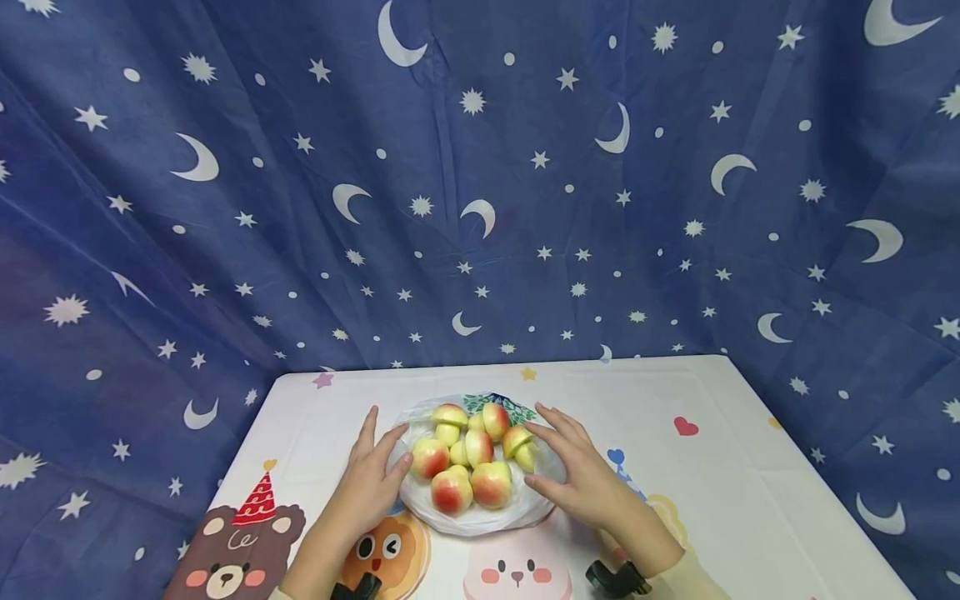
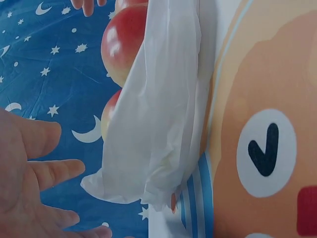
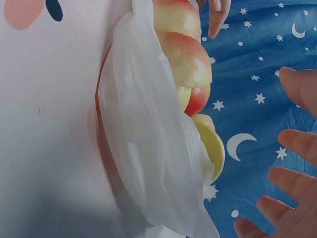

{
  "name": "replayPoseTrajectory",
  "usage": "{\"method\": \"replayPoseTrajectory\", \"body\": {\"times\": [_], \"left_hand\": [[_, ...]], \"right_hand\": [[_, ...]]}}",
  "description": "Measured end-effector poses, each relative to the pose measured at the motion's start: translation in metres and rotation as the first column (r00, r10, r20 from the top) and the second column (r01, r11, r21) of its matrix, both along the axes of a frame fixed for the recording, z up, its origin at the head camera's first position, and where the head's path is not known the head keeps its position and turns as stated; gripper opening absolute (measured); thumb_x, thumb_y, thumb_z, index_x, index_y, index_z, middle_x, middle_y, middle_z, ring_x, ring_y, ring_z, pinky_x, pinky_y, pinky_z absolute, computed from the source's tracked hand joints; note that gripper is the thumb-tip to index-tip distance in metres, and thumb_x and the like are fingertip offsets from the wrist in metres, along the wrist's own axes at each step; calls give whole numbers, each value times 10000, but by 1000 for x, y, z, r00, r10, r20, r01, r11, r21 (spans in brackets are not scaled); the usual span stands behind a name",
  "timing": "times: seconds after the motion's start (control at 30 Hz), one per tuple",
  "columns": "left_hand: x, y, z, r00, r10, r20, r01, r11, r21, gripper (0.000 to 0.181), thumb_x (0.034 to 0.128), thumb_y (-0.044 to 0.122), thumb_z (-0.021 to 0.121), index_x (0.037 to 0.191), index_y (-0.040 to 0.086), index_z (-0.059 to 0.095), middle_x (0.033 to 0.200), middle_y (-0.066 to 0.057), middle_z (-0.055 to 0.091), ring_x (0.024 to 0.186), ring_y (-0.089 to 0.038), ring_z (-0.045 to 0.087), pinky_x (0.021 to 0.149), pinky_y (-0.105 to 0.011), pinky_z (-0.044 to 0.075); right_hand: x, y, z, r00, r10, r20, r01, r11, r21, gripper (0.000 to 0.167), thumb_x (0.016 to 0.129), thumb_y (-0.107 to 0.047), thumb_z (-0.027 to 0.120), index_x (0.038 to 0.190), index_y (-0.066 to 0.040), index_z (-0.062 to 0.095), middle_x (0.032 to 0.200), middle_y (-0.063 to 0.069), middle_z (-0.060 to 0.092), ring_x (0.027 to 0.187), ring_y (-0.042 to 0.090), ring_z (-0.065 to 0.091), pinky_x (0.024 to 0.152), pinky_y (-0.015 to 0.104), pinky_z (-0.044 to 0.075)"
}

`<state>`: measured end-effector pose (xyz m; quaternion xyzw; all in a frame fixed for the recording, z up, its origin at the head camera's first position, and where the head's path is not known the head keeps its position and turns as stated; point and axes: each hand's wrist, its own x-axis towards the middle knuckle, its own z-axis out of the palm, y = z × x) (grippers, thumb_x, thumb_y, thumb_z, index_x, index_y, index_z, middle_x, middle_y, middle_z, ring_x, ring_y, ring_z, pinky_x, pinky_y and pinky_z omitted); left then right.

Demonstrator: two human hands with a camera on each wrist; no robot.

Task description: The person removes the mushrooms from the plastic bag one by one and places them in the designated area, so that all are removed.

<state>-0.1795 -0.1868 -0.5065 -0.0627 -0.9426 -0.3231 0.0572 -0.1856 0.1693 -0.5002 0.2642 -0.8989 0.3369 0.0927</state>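
Several mushroom-shaped pieces point(image 1: 480, 448) with red-and-yellow caps and pale yellow stems are heaped mid-table in the head view. Under and around them spreads a crumpled white plastic bag point(image 1: 480, 522), printed green and blue at its far edge. My left hand point(image 1: 372, 475) hovers at the bag's left side, fingers spread and gripping nothing. Opposite it, my right hand point(image 1: 573, 473) is at the right side with its fingers apart, also holding nothing. The bag's raised white edge point(image 2: 158, 109) hides part of the pieces in the left wrist view. Whether any fingertip touches the bag, I cannot tell.
A white tablecloth point(image 1: 780, 500) with cartoon prints covers the table. Its printed bear point(image 1: 232, 554) lies at front left. Behind and beside the table hangs a dark blue cloth point(image 1: 480, 208) with moons and stars. Each wrist wears a black strap mount point(image 1: 617, 578).
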Motion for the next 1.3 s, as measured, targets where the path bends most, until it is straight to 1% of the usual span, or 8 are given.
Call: {"method": "replayPoseTrajectory", "body": {"times": [0.17, 0.3, 0.53, 0.7, 0.77, 0.97, 1.17, 1.3], "left_hand": [[-2, -5, -1, 1000, 0, 27, 0, 1000, -6, 527, 1074, 287, 634, 1580, 172, 540, 1813, -203, 34, 1576, -583, 300, 1220, -782, 311], [-3, -7, -1, 999, -6, 44, 6, 1000, -6, 532, 1076, 284, 626, 1587, 169, 530, 1810, -208, 46, 1554, -566, 363, 1201, -782, 342], [-6, -9, -4, 999, -21, 48, 22, 1000, -18, 545, 1068, 269, 640, 1593, 181, 525, 1801, -208, 96, 1490, -508, 456, 1174, -755, 407], [-9, -11, -7, 998, -32, 52, 33, 999, -24, 550, 1061, 262, 650, 1591, 175, 532, 1800, -204, 102, 1477, -493, 461, 1163, -751, 422], [-10, -11, -9, 998, -35, 50, 36, 999, -26, 548, 1057, 254, 657, 1586, 168, 539, 1801, -202, 92, 1475, -493, 459, 1162, -747, 424], [-14, -13, -13, 997, -49, 55, 50, 999, -14, 548, 1038, 216, 680, 1569, 156, 558, 1802, -180, 85, 1462, -470, 466, 1169, -726, 427], [-17, -13, -17, 992, -91, 92, 90, 996, 13, 569, 1032, 176, 679, 1583, 176, 537, 1803, -164, 92, 1492, -456, 441, 1193, -746, 390], [-18, -13, -18, 986, -117, 119, 114, 993, 32, 599, 1029, 152, 684, 1600, 201, 513, 1808, -149, 70, 1517, -455, 398, 1199, -754, 371]], "right_hand": [[-2, -4, -1, 1000, 9, 10, -8, 999, -52, 699, 885, -257, 858, 1527, -152, 603, 1726, 43, 412, 1582, 380, 378, 1200, 712, 405], [-4, -6, 0, 1000, 6, 21, -5, 996, -90, 676, 880, -234, 866, 1506, -156, 623, 1685, 45, 470, 1544, 358, 441, 1189, 676, 442], [-4, -11, -1, 996, 25, 80, -12, 988, -155, 655, 891, -209, 871, 1499, -185, 629, 1642, 34, 526, 1477, 280, 526, 1065, 491, 588], [-5, -16, -2, 991, 66, 113, -41, 977, -208, 626, 902, -183, 858, 1484, -132, 633, 1619, 20, 545, 1463, 288, 552, 1023, 399, 612], [-5, -18, -3, 989, 80, 126, -50, 972, -229, 613, 906, -174, 853, 1479, -144, 636, 1607, 18, 555, 1456, 290, 565, 1007, 382, 620], [-5, -22, -6, 976, 123, 182, -66, 955, -288, 589, 917, -162, 841, 1470, -193, 638, 1579, 84, 583, 1406, 299, 607, 979, 400, 637], [-6, -26, -13, 965, 166, 201, -94, 940, -328, 559, 929, -134, 824, 1457, -143, 641, 1560, 166, 589, 1370, 340, 621, 945, 437, 650], [-8, -28, -16, 959, 180, 219, -97, 934, -344, 557, 932, -127, 820, 1459, -132, 638, 1564, 163, 587, 1380, 327, 611, 938, 452, 651]]}}
